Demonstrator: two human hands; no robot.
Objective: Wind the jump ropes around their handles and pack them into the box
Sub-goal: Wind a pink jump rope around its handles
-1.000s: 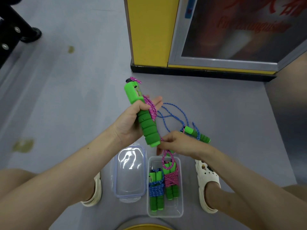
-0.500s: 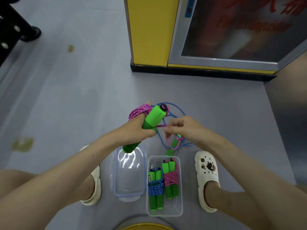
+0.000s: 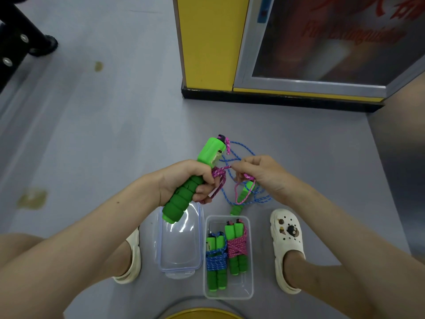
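My left hand [image 3: 184, 180] grips a green jump-rope handle [image 3: 184, 194] that tilts up to the right, with pink rope [image 3: 219, 174] looped beside my fingers. My right hand [image 3: 259, 173] pinches the pink rope just right of that handle; the rope's second green handle [image 3: 243, 196] hangs below this hand. A loose blue rope [image 3: 243, 150] lies tangled on the floor behind both hands. The clear box [image 3: 208, 249] on the floor holds a blue-wound pair of handles [image 3: 216, 261] and a pink-wound pair [image 3: 236, 247].
The clear lid [image 3: 179, 245] lies left of the box. My feet in white clogs, the left one [image 3: 131, 256] and the right one [image 3: 287, 245], flank them. A yellow-and-grey cabinet [image 3: 207, 42] stands behind, a black stand [image 3: 20, 42] at far left, and a round yellow-topped thing [image 3: 202, 314] at the bottom edge.
My left hand turned the handle from tilted top-left to tilted top-right. My right hand rose from near the box to the rope beside the handle. Pink loops gathered at my left fingers.
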